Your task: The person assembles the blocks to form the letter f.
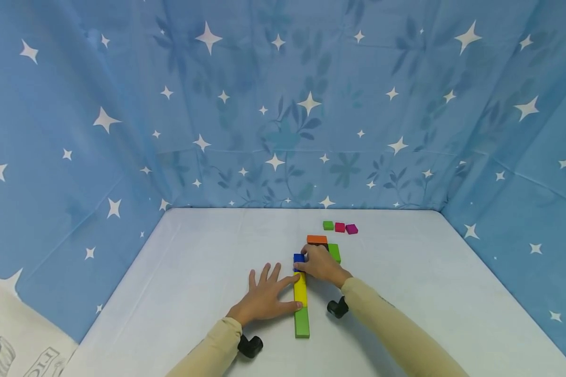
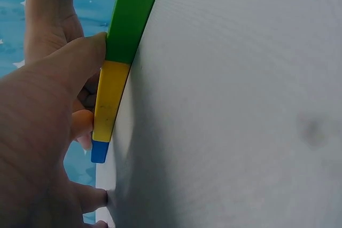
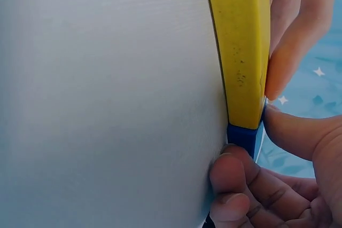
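A green block [image 1: 302, 322], a yellow block [image 1: 300, 291] and a blue block [image 1: 299, 258] lie end to end in a line on the white table. My left hand [image 1: 266, 299] is spread beside the line, fingers straight. Its index fingertip touches the yellow block, and its thumb tip rests near the yellow-green joint. At the far end my right hand [image 1: 322, 263] pinches the blue block between thumb and fingers. In the right wrist view the blue block [image 3: 243, 136] meets the end of the yellow block [image 3: 240, 52].
Just beyond my right hand lie an orange block [image 1: 317, 239], a dark block partly hidden behind the fingers, and another green block [image 1: 334, 253]. Farther back sit small green [image 1: 328, 225], red [image 1: 340, 228] and purple [image 1: 351, 229] blocks. A blue star-patterned curtain [image 1: 245, 120] surrounds the table.
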The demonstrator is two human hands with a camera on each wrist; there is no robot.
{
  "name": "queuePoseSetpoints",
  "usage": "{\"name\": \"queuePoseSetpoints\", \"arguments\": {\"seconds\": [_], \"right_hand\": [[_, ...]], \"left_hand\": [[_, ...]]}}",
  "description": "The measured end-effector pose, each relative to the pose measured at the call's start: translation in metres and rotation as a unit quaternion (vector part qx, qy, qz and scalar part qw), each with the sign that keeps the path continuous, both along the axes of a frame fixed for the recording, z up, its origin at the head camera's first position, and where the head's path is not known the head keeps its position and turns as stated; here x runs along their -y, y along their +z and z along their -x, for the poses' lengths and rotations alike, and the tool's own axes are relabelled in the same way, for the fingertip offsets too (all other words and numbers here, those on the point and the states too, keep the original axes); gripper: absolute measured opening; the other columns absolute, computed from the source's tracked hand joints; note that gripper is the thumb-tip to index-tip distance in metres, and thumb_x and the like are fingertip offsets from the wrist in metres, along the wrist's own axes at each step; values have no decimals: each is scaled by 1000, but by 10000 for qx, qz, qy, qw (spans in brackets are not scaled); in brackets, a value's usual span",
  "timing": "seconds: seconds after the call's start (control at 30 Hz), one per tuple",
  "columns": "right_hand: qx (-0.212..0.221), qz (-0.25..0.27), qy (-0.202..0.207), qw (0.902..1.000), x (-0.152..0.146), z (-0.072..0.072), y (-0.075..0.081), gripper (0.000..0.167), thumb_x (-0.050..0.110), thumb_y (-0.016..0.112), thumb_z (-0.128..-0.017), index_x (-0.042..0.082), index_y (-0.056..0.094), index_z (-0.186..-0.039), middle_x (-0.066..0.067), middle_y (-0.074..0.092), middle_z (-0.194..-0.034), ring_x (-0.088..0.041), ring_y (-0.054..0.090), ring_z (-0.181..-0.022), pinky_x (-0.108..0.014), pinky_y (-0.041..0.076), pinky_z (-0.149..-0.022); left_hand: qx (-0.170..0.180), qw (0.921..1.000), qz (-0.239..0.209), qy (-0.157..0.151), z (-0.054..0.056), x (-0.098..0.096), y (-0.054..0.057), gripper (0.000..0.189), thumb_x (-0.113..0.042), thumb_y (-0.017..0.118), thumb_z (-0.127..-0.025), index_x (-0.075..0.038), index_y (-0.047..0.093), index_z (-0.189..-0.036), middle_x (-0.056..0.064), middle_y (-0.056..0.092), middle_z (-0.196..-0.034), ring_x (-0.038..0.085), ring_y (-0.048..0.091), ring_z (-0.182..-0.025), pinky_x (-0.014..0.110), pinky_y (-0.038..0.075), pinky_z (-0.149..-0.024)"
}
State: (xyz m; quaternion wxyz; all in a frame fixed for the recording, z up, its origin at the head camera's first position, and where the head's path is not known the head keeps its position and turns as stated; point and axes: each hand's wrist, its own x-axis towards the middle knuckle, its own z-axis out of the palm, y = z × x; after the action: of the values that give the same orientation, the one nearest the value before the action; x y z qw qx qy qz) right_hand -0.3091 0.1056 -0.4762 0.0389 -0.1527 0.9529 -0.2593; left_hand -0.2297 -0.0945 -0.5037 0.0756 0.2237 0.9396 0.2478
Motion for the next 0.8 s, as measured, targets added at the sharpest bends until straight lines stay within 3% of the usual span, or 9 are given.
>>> {"name": "queuePoseSetpoints", "arguments": {"seconds": [0.4,0.57,0.67,0.73,0.8], "right_hand": [[39,148,-52,9999,2,-2,-3,42,23,85,-96,-2,69,-125,-11,72,-99,-23,65,-84,-36,63,-85],[85,285,-1,9996,-3,-1,-3,47,27,81,-99,-2,67,-134,-6,69,-92,-18,63,-77,-29,61,-76],[-69,624,107,9980,-11,3,2,49,26,78,-101,-3,65,-138,-4,65,-87,-20,61,-75,-32,60,-73],[-271,771,203,9964,-18,7,6,51,26,78,-102,-2,64,-142,-7,68,-96,-24,62,-87,-39,60,-83],[-415,722,294,9961,-25,12,11,57,28,79,-101,1,61,-147,-13,70,-117,-34,62,-112,-53,56,-99]], "left_hand": [[-11,10000,53,14,0,1,-1,74,-67,66,-97,-29,53,-159,26,25,-172,52,12,-159,81,-1,-118],[21,10000,38,-24,1,0,-3,75,-68,65,-97,-29,53,-160,26,24,-172,52,12,-159,81,0,-117],[22,10000,24,-29,1,0,-3,75,-68,65,-97,-30,52,-160,27,24,-172,53,11,-159,81,-1,-117],[-14,10000,37,-22,2,0,-3,75,-68,65,-97,-30,52,-160,27,24,-172,53,11,-159,81,-1,-117],[-44,10000,53,-13,2,1,-2,75,-68,66,-97,-30,52,-161,27,24,-172,53,11,-159,81,-1,-117]]}}
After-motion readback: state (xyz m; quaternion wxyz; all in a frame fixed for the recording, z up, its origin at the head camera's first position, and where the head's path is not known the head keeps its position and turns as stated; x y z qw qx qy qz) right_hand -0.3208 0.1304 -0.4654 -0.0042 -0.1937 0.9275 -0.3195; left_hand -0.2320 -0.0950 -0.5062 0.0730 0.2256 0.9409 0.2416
